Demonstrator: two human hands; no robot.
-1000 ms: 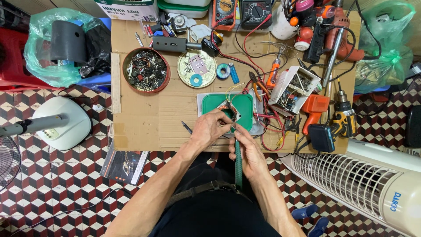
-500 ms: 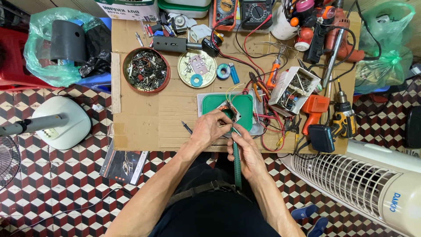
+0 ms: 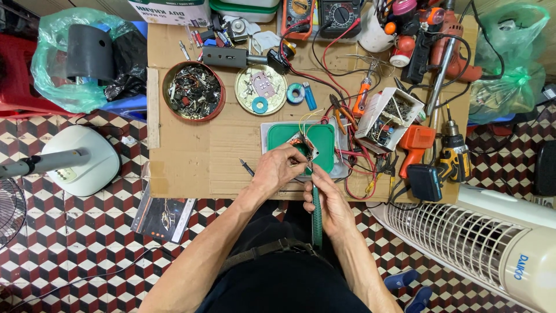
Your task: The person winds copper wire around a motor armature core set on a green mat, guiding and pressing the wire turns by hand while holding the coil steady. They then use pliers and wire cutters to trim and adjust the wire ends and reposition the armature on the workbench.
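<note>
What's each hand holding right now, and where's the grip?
The left hand pinches a small circuit board by its near edge. The right hand grips a green-handled tool mid-handle.

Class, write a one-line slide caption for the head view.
Left hand holds a small circuit board over a green plastic lid while the right hand applies a green-handled soldering iron.

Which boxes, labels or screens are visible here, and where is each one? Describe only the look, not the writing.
Cardboard box: top edge, white with dark lettering.
Two multimeters: top centre, one orange, one dark, each with a small screen.
Printed booklet: on the floor, left of the left hand, dark cover.
Tower fan: lower right, white, blue label.
</note>
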